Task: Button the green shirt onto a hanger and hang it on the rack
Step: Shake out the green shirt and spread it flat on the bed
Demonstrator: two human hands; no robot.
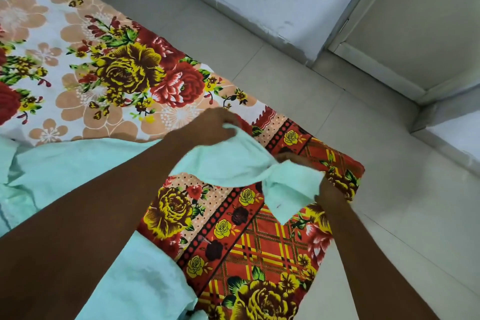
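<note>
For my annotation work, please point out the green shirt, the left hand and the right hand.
green shirt (78, 161): head view, flat body panel on the bed.
left hand (215, 125): head view, back of the hand gripping the cloth.
right hand (328, 191): head view, knuckles pinching the collar.

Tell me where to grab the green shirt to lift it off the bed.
Grip the green shirt at the collar end, from above, where the left hand and right hand already pinch it. That end is raised off the bedsheet; the rest lies crumpled.
</note>
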